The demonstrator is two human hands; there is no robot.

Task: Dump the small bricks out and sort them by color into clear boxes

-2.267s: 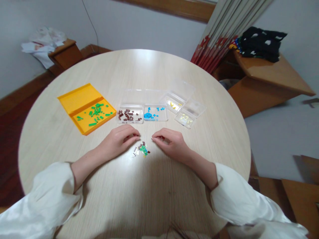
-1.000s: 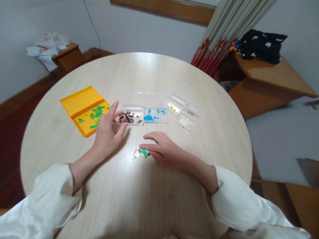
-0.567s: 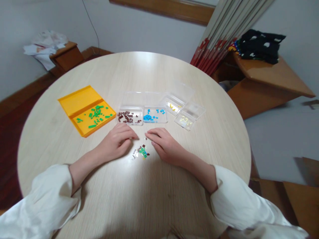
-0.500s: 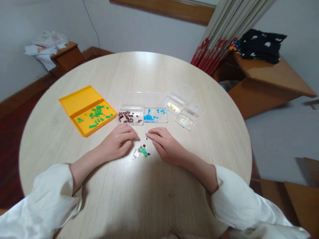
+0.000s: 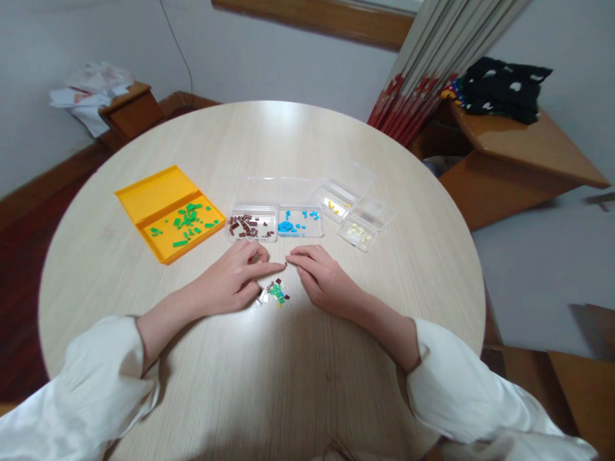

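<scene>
My left hand (image 5: 229, 276) rests on the table with its index finger stretched out and other fingers bent. That fingertip is at a tiny brown brick (image 5: 286, 264); whether it presses on it I cannot tell. Across from it, my right hand (image 5: 323, 276) lies with fingers extended and loosely together, its fingertips close to the same brick and the thumb apart. Just below the hands is a small pile of bricks (image 5: 277, 291), mostly green with some brown, white, blue and yellow pieces. My left hand partly hides its left side.
Farther left, an open yellow case (image 5: 158, 246) holds green bricks. Behind the hands stand clear boxes with brown bricks (image 5: 245, 225), blue bricks (image 5: 287, 226), yellow pieces (image 5: 333, 205) and pale yellow pieces (image 5: 358, 234). All sit on a round wooden table (image 5: 269, 397).
My left index finger has stretched out to the right, up to the tiny brown brick. That brick lies slightly farther right and back. My right hand has shifted a little to the right.
</scene>
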